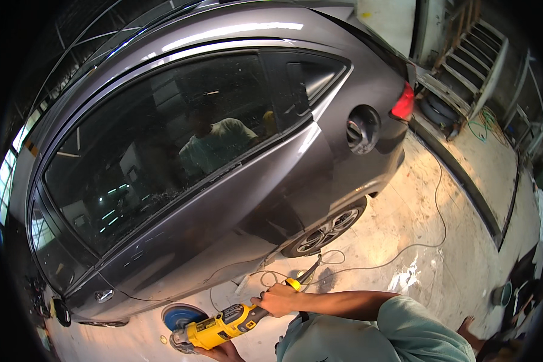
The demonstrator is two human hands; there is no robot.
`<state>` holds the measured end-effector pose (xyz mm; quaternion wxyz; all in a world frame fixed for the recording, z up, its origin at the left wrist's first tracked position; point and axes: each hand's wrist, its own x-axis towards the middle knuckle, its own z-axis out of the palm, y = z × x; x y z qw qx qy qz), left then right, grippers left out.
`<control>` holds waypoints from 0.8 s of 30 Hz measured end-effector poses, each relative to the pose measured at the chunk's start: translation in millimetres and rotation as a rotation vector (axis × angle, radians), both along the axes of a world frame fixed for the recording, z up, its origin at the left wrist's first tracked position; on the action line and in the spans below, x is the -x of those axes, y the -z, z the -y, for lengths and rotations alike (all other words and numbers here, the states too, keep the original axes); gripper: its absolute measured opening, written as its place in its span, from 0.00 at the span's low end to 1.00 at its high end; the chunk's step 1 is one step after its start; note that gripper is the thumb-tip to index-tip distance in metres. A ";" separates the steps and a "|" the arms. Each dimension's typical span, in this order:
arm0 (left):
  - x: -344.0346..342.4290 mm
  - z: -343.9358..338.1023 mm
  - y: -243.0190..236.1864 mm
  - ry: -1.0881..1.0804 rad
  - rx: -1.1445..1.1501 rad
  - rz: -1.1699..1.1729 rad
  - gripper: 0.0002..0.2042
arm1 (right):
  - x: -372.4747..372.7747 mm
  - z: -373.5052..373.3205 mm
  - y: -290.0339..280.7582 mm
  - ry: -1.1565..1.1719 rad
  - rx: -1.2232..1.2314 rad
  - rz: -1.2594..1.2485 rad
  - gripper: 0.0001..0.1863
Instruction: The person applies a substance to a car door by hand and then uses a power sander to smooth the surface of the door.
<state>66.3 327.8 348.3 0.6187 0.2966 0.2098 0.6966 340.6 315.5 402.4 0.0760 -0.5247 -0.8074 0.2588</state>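
A yellow and black power polisher (220, 326) lies across the front of my body, with a round blue pad (182, 316) at its left end. My right hand (280, 300) is closed round the rear handle. At the head end, my left hand (224, 352) grips the tool from beneath, its fingers partly hidden by the housing. The pad is near the lower side of a dark grey car (223, 211); I cannot tell whether it touches the panel. A black cord (311, 273) leaves the handle's end.
The cord loops over the pale floor (404, 211) beside the rear wheel (329, 232). The car's round fuel flap recess (363, 128) stands open. Wooden steps (470, 60) and a tyre (437, 111) are at the far right. A bucket (502, 294) stands at right.
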 end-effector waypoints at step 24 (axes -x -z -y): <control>129.1 218.5 -37.5 0.642 0.152 -0.086 0.38 | 165.5 357.5 6.3 0.696 0.010 -0.128 0.31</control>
